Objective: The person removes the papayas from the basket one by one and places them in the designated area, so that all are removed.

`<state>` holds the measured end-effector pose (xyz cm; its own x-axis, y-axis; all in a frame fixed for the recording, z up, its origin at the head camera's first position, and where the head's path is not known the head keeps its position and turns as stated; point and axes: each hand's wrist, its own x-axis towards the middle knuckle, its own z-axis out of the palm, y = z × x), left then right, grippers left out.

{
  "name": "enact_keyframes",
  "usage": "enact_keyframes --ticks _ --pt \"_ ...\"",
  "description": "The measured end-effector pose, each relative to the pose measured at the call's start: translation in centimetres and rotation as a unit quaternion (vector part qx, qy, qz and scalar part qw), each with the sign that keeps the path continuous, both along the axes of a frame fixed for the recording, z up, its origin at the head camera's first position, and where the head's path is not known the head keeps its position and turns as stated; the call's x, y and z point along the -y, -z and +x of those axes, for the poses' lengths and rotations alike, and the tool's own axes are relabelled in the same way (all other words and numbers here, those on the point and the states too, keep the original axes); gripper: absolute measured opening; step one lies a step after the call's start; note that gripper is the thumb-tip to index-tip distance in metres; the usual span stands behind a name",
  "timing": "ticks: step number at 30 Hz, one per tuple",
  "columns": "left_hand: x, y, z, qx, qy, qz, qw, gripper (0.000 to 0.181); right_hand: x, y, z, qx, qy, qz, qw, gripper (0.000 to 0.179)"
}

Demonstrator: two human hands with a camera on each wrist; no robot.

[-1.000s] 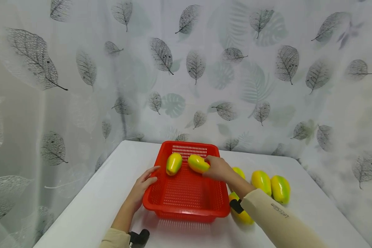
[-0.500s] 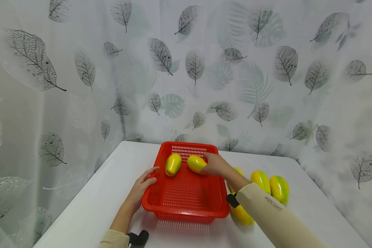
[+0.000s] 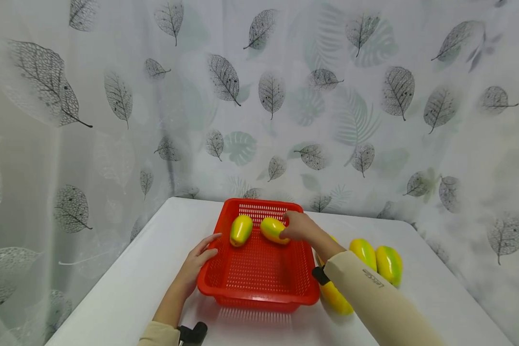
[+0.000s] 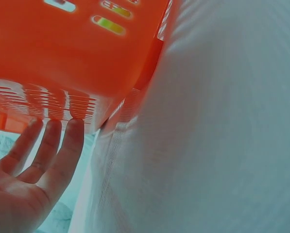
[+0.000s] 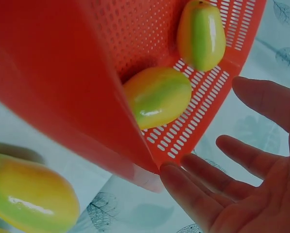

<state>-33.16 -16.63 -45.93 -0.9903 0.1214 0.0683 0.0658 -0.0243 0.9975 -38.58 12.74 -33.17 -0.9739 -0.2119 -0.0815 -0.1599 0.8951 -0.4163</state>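
A red plastic basket (image 3: pixel 259 269) with slotted sides stands on the white table. Inside, at its far end, lie two yellow-green mango-like fruits, the left mango (image 3: pixel 241 230) and the right mango (image 3: pixel 273 230). My right hand (image 3: pixel 300 227) is over the basket's right rim beside the right mango; in the right wrist view its fingers (image 5: pixel 198 196) are spread, apart from both fruits, with nothing between them. At the basket's left side is my left hand (image 3: pixel 196 262); the left wrist view shows its extended fingers (image 4: pixel 67 160) against the slotted wall.
Several more mangoes (image 3: pixel 389 265) lie on the table (image 3: pixel 432 298) to the right of the basket, some partly hidden by my right forearm. A leaf-printed curtain (image 3: pixel 259 110) hangs behind and beside the table.
My right hand has let go of the right mango, which now lies in the basket, and its fingers have opened and drawn back a little. My left hand stays at the basket's side.
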Motion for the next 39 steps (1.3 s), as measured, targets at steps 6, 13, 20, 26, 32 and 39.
enact_keyframes --ticks 6,13,20,26,32,39 --pt "-0.1 0.0 0.0 0.003 0.001 -0.001 1.0000 0.050 0.1 -0.3 -0.3 0.002 0.004 -0.006 1.0000 0.070" --pt "0.0 0.0 -0.1 -0.001 -0.001 0.002 1.0000 0.051 0.4 -0.2 -0.9 0.003 0.009 -0.011 0.9999 0.069" --pt "-0.1 0.0 -0.1 -0.003 0.003 0.003 1.0000 0.052 0.3 0.5 -1.6 0.000 0.017 -0.004 0.9999 0.069" --pt "0.0 0.1 0.0 -0.002 -0.008 0.002 1.0000 0.050 0.1 0.8 -2.4 0.009 0.018 -0.015 0.9997 0.071" --pt "0.0 0.2 0.0 -0.005 -0.005 -0.001 1.0000 0.049 0.2 1.3 -3.0 0.007 0.018 -0.025 0.9995 0.073" --pt "0.1 0.1 0.0 -0.004 0.002 0.005 1.0000 0.050 0.7 1.9 -3.5 0.008 0.012 -0.026 0.9996 0.071"
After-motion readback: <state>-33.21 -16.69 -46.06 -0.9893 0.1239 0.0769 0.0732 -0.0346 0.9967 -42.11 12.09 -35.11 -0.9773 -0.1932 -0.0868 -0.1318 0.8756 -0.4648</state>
